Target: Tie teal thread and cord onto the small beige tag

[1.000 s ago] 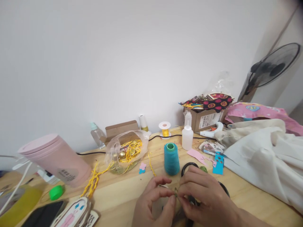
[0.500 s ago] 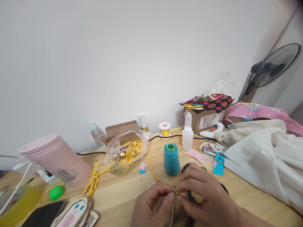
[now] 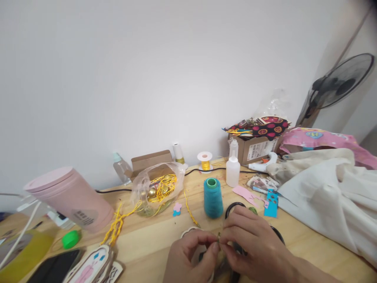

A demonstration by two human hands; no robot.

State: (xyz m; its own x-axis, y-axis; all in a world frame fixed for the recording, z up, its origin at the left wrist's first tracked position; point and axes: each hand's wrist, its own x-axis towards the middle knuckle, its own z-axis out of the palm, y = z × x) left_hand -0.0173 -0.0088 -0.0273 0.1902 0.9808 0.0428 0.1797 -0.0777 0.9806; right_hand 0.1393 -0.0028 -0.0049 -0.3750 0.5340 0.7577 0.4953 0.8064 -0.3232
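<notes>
Near the bottom centre, my left hand (image 3: 193, 255) and my right hand (image 3: 256, 243) meet fingertip to fingertip. Between their pinched thumbs and forefingers is a small greenish thread loop (image 3: 218, 236), partly hidden by the fingers. Under my left hand lies a pale-edged piece (image 3: 188, 231), mostly covered, with a yellow twisted cord (image 3: 191, 212) running up from it. Black-handled scissors (image 3: 232, 206) lie beneath my right hand. Just beyond the hands stands a teal thread cone (image 3: 213, 198).
A pink tumbler (image 3: 73, 200), a phone (image 3: 55, 267) and decorated tags (image 3: 91, 267) are at left. Behind stand a bag of yellow cords (image 3: 159, 188), a yellow spool (image 3: 205, 162) and a white bottle (image 3: 233, 173). White cloth (image 3: 321, 196) and a cardboard box (image 3: 253, 149) are at right.
Both hands stay pinched together and have shifted very slightly. More of the pale-edged piece shows above my left hand, and less of the small loop stands out above the fingertips.
</notes>
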